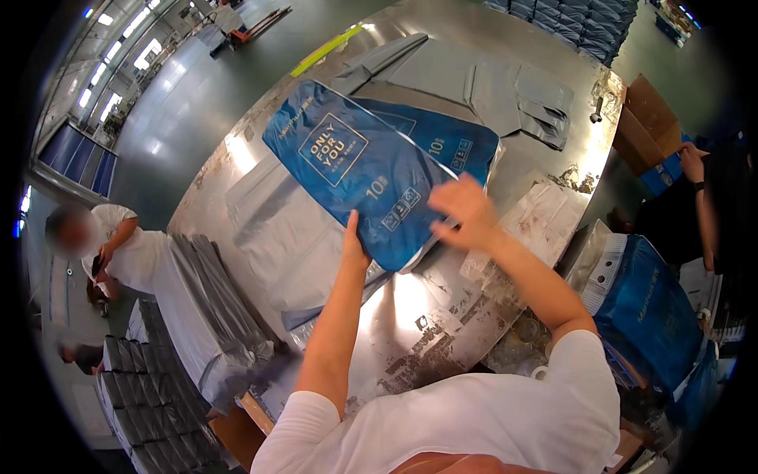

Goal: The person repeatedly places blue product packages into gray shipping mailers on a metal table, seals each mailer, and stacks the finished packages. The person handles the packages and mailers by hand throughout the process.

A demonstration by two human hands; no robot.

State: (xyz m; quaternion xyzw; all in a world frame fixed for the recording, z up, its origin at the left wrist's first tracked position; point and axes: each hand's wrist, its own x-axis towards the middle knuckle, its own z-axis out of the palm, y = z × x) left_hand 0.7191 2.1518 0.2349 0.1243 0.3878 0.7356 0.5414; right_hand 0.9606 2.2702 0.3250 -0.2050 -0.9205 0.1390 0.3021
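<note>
A blue plastic bag (316, 170) with pale printing lies slantwise in front of me, raised at its near end. My left hand (357, 246) grips its lower left edge, thumb on top and the other fingers hidden beneath. Beside the bag's right edge is my right hand (467, 212), blurred by motion, its thumb and fingers apart with nothing seen between them. Whether it touches the bag I cannot tell. A second blue bag (478, 136) lies partly under the first. Grey plastic bags (430, 79) are spread beyond, and a pale grey sheet (272, 229) lies to the left.
The worn metal table (229, 170) has a yellow-green strip (328, 49) along its far edge. Stacked grey bags (213, 292) hang over its left side. A blue package (651, 308) and an open cardboard box (643, 118) stand right. People are at both sides.
</note>
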